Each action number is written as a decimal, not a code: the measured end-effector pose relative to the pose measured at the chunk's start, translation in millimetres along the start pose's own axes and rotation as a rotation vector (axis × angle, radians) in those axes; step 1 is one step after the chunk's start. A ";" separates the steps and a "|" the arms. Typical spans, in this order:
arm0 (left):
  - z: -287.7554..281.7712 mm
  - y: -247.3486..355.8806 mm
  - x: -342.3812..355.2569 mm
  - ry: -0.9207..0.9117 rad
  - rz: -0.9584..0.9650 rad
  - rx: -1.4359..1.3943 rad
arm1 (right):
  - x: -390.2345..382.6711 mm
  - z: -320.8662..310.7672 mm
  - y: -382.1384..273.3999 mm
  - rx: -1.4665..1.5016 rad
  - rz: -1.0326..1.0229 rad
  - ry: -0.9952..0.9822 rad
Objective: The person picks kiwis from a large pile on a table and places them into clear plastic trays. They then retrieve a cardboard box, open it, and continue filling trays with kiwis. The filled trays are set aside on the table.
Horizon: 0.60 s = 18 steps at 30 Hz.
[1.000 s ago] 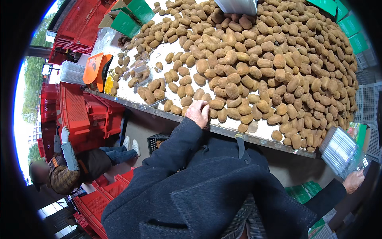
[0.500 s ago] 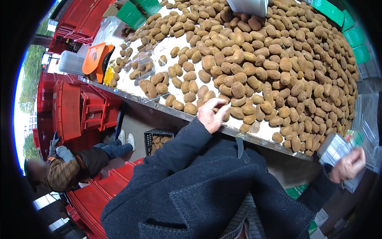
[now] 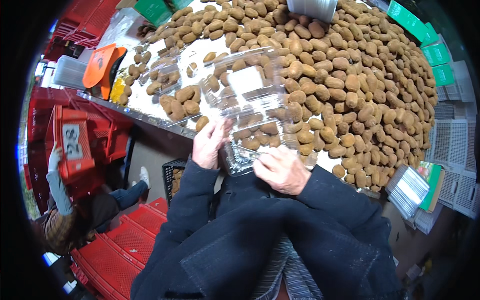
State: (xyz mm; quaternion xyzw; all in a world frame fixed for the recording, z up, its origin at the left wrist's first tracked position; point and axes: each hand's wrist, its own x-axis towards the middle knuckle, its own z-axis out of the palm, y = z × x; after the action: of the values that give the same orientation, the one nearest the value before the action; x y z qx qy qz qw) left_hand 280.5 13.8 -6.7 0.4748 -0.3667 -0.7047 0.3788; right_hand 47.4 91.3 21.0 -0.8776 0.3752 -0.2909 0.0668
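Observation:
In front of me I hold a clear plastic clamshell box (image 3: 245, 112), its lid opened out away from me over the table. My left hand (image 3: 211, 142) is closed on its left edge. My right hand (image 3: 282, 170) has its fingers curled at the near right corner. Kiwifruit (image 3: 350, 85) show through the plastic; whether any lie inside the box I cannot tell. More kiwifruit cover the white tabletop (image 3: 197, 52) in a big heap on the right. To the left, another clear clamshell (image 3: 165, 72) sits among kiwifruit.
Stacked clear boxes (image 3: 407, 185) stand at the right table edge, beside green cartons (image 3: 434, 192) and grey crates (image 3: 450, 135). An orange scoop-like piece (image 3: 100, 70) lies at the left end. Below left are red crates (image 3: 115, 245), a black crate (image 3: 172, 175) and another person handling a red crate.
My right hand has come from the stacked boxes on the right to the middle, bringing a clamshell. My left hand has moved left from the kiwifruit onto it. The other person now reaches a red crate.

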 end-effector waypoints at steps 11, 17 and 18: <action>-60.3 -16.5 10.7 0.107 -0.080 -0.045 | 28.2 56.6 -4.2 0.113 -0.078 -0.163; -60.4 -6.1 12.8 0.189 -0.123 -0.131 | 39.0 58.0 -7.8 0.122 -0.076 -0.156; -57.5 -5.6 13.2 0.199 -0.114 -0.129 | 39.8 54.8 -8.8 0.128 -0.078 -0.164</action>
State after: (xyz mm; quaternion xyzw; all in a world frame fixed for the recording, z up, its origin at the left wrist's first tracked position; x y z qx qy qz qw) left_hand 330.5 -4.3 -32.9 0.5369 -0.2535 -0.6968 0.4023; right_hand 105.4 64.3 -2.8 -0.9064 0.3146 -0.2436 0.1417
